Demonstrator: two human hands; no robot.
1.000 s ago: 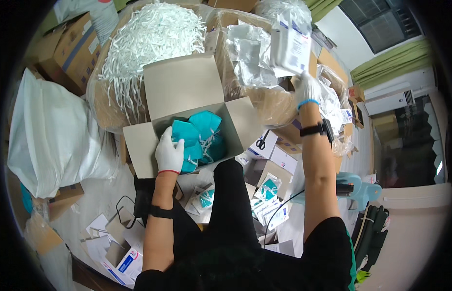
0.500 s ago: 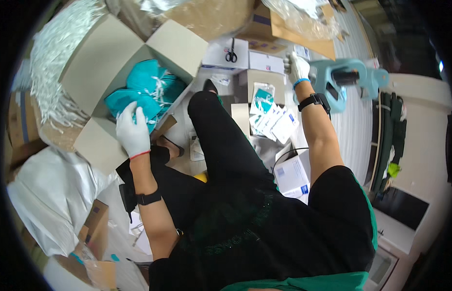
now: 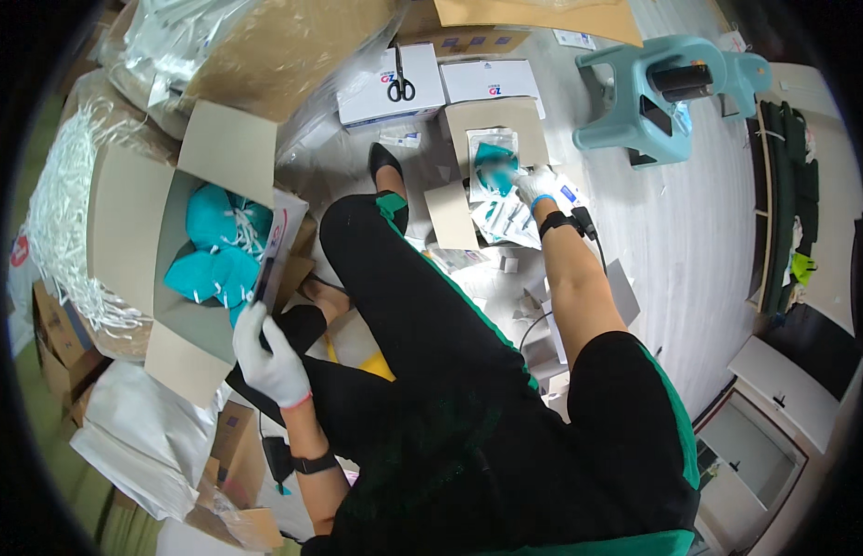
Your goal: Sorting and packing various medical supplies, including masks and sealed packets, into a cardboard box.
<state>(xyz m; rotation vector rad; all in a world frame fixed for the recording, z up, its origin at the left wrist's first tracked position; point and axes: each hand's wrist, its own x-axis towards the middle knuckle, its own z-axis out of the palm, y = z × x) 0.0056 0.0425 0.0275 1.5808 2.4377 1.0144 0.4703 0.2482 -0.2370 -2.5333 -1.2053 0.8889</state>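
Note:
My left hand (image 3: 270, 360), in a white glove, is open beside the near edge of a large carton (image 3: 126, 218). Its fingers are stretched out and hold nothing that I can see. Inside that carton lie several teal cup-shaped face masks (image 3: 209, 218) with white straps. My right hand (image 3: 540, 185), also gloved, reaches over a smaller open box (image 3: 450, 215) to the right. Its fingertips are at a clear pack with a teal mask (image 3: 494, 159), which is partly blurred. Whether they grip it I cannot make out. White flat packs (image 3: 507, 222) fill the box below the hand.
Black scissors (image 3: 401, 88) lie on a closed white box (image 3: 367, 104) beyond my foot. A light-blue plastic stool (image 3: 608, 130) lies tipped at the far right. Shredded white paper (image 3: 61, 222) and plastic wrap crowd the left. An open white box (image 3: 624, 295) is by my right forearm.
My right hand has come from beside the stool to the pack in the smaller box. My left hand has drawn back from the masks to the carton's near edge. The view has shifted.

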